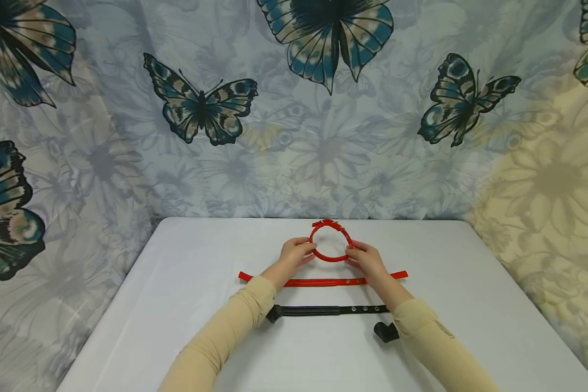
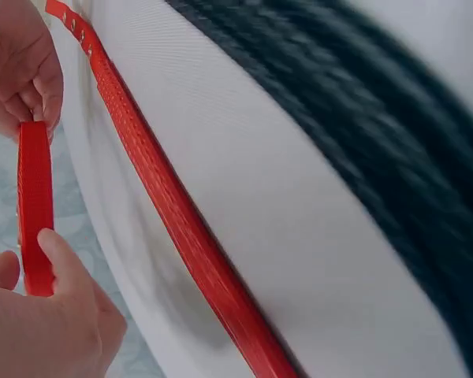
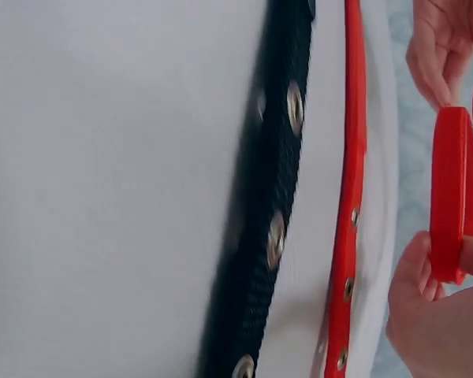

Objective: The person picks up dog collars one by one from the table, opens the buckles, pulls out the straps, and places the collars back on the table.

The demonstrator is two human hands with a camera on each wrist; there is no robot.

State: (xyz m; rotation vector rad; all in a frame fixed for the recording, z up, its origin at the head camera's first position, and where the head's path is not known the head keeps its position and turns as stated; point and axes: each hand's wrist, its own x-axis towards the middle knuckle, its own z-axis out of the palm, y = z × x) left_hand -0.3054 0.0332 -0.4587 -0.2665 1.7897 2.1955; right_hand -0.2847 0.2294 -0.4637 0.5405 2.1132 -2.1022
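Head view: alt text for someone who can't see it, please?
A person's left hand and right hand hold a red looped strap; another red strap and a black strap lie nearer the camera on a white table before a butterfly-patterned backdrop.

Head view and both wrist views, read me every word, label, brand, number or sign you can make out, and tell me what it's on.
No readable text.
Right sleeve: small dark mark, possibly lettering, too small to read.
Red loop, flat red strap, black strap: no lettering visible.
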